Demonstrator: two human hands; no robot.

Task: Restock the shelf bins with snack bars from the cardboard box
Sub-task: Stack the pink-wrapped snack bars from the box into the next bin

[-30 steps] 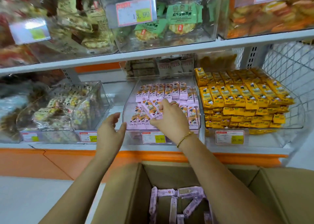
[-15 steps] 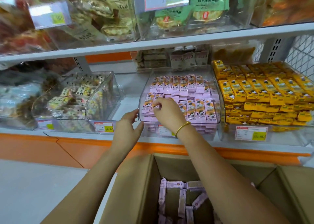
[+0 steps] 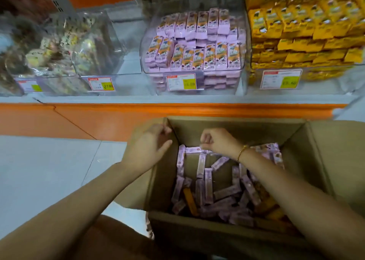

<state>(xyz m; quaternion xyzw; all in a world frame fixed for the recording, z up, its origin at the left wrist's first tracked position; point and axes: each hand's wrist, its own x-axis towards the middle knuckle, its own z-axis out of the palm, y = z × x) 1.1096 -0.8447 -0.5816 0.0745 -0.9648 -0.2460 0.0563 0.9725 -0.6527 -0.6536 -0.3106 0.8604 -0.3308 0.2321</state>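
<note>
Left hand (image 3: 150,147) at left flap of cardboard box (image 3: 237,127), fingers loosely curled, nothing held that I can see. Purple snack bars (image 3: 221,192) loose on box bottom; more stacked in middle shelf bin (image 3: 143,42) above. Right hand (image 3: 217,141) near box far edge, fingers curled; I can't tell whether pinching a bar.

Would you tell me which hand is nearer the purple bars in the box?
Right: the right hand is above the purple bars inside the box; the left hand is beside its left wall.
</note>
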